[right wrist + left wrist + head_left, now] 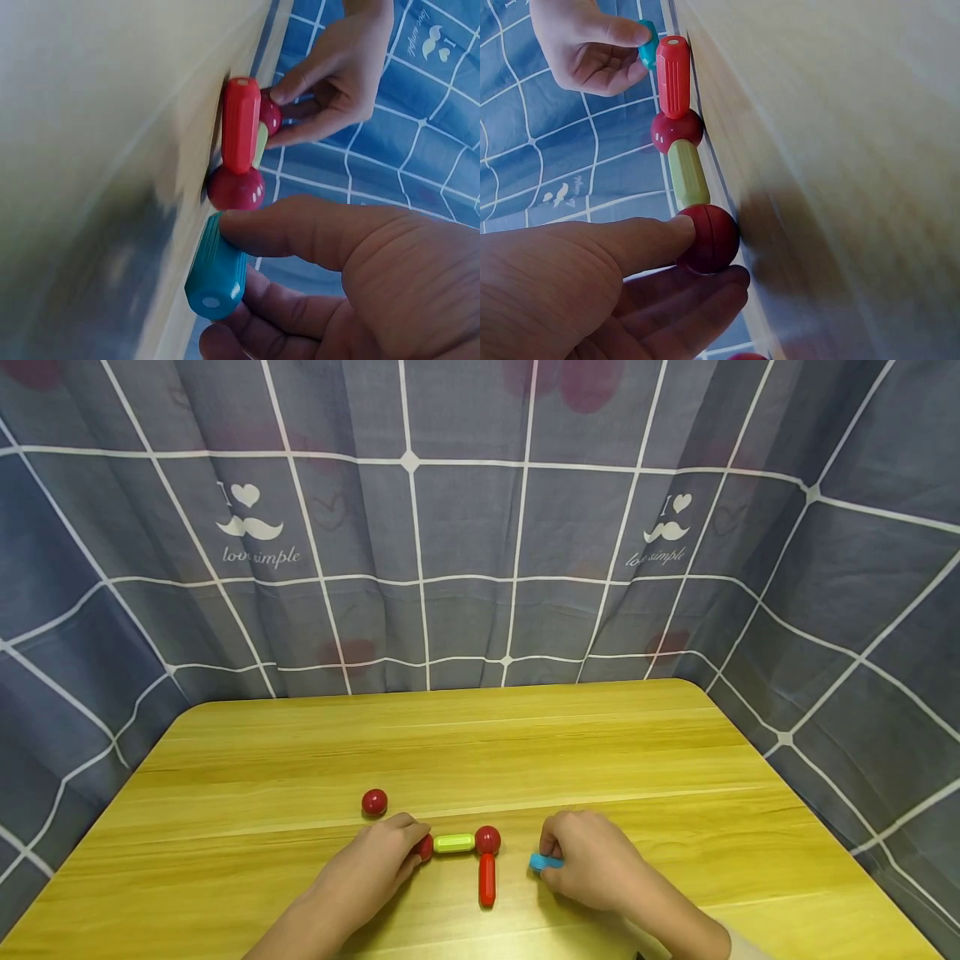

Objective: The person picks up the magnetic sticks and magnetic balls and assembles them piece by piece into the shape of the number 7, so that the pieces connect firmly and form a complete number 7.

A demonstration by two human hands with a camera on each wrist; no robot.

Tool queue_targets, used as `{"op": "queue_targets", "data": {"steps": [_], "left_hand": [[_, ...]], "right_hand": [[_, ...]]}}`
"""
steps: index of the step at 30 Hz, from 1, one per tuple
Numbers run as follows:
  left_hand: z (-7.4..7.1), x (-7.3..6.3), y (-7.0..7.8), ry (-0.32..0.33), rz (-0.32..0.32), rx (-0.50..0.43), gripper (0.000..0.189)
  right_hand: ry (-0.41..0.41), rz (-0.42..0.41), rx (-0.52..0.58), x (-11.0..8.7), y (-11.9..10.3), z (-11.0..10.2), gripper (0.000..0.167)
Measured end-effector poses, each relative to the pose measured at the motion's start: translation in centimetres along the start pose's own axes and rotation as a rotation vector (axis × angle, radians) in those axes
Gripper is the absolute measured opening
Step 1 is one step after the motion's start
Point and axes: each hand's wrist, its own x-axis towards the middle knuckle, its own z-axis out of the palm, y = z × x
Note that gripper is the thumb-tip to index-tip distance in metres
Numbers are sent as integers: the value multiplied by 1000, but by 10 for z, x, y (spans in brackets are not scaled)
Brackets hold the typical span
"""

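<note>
Head view: your left hand pinches a glossy red end ball, touching a faceted lime rod; the rod's other end meets a corner ball, with a grooved red rod running toward you. Your right hand pinches a ridged blue rod, apart to the right. A loose ball lies beyond your left hand on the wood-grained tabletop.

The left hand makes a pinch of thumb and fingers, its forearm slanting in from below; the right hand (well apart from the left) pinches likewise, its forearm slanting oppositely.
</note>
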Motion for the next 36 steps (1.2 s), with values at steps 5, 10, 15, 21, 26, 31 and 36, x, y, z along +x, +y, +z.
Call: {"op": "queue_targets", "data": {"steps": [5,10,15,21,26,31,36], "left_hand": [[1,0,-1,-1,3,1,12],[1,0,-1,10,10,2,10],[1,0,0,20,15,5,10],[1,0,-1,14,12,4,9],[0,0,-1,1,10,6,10],[1,-1,0,3,6,15,11],[0,0,2,1,0,18,10]], "right_hand": [[-50,-24,45,-2,-4,6,15],[-76,-27,52,-3,-9,10,15],[-100,-35,38,-4,-13,14,16],[-112,-50,39,-5,-17,17,16],[-129,-61,42,-5,-20,20,16],[-152,-64,22,-7,-24,20,17],[-177,-73,39,-11,-27,22,20]]}}
